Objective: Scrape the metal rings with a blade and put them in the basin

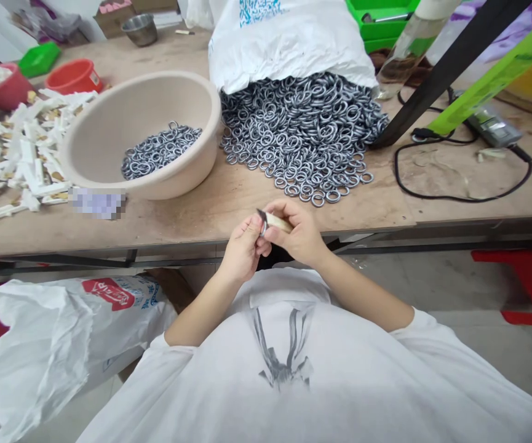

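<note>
Wooden table (229,209) spans the view, cluttered. White sack (288,43) lies tipped at the back, spilling a big ring pile (302,135) toward the near edge. Beige basin (109,141) just left of the pile, a smaller batch of rings in its bottom. White strips (21,154) heaped further left, touching the basin side. Black cable (459,197) loops on the right, well apart from the hands.

Both hands meet just off the near table edge, above the lap. Right hand (300,237) is closed around a pale-handled tool (277,221), long axis left-right, dark tip pointing left. Left hand (242,246) pinches a single ring (263,229) right at that tip, touching it. Ring pile sits straight ahead, nearer the right hand. Nothing between hands and pile.
</note>
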### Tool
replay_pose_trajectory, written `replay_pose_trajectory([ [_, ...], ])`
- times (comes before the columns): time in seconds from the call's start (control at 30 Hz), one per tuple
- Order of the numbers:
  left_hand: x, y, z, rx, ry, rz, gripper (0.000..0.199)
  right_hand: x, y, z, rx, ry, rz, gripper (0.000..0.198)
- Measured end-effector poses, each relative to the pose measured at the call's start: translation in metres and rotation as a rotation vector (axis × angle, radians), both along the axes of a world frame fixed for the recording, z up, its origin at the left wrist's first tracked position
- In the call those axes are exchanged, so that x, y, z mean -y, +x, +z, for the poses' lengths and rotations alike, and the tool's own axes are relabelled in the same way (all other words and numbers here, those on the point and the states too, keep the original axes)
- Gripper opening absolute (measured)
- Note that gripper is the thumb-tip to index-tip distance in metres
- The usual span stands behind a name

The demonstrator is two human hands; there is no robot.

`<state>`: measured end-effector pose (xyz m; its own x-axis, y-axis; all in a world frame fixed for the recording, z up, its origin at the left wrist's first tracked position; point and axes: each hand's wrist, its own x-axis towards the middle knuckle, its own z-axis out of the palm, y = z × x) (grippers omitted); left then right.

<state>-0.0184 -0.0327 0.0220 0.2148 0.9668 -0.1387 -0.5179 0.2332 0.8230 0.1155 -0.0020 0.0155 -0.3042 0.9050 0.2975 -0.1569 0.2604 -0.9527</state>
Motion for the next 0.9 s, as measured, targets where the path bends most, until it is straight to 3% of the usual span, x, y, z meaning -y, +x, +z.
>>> replay_pose_trajectory([
  [0.07,0.000,0.000,-0.002,-0.013,0.008,-0.006,0.055,0.003,-0.003,0.000,-0.048,-0.052,0.058,0.048],
  [0.17,0.002,0.000,-0.003,-0.034,0.040,-0.047,0.053,-0.013,0.003,-0.002,0.050,0.081,-0.133,0.046],
  [0.23,0.003,0.000,-0.003,-0.040,0.059,-0.044,0.052,-0.033,0.015,-0.002,0.250,0.163,-0.286,0.039],
  [0.33,0.001,-0.001,-0.005,-0.067,0.065,-0.023,0.050,-0.062,0.029,0.001,0.724,0.307,-0.541,0.011],
  [0.47,-0.001,-0.002,-0.007,-0.085,0.049,-0.009,0.046,-0.078,0.028,0.003,1.260,0.268,-0.489,0.018],
  [0.6,-0.003,-0.003,-0.009,-0.056,-0.028,0.036,0.044,-0.079,0.021,0.000,1.423,0.267,-0.436,0.014],
  [0.73,-0.006,-0.005,-0.009,-0.054,-0.064,0.073,0.049,-0.078,0.023,-0.001,1.291,0.266,-0.465,0.013],
  [0.83,-0.009,-0.006,-0.009,-0.044,-0.068,0.114,0.055,-0.069,0.026,-0.003,0.846,0.252,-0.430,0.012],
  [0.9,-0.012,-0.006,-0.009,-0.043,-0.064,0.133,0.058,-0.059,0.024,-0.005,0.485,0.158,-0.267,0.021],
])
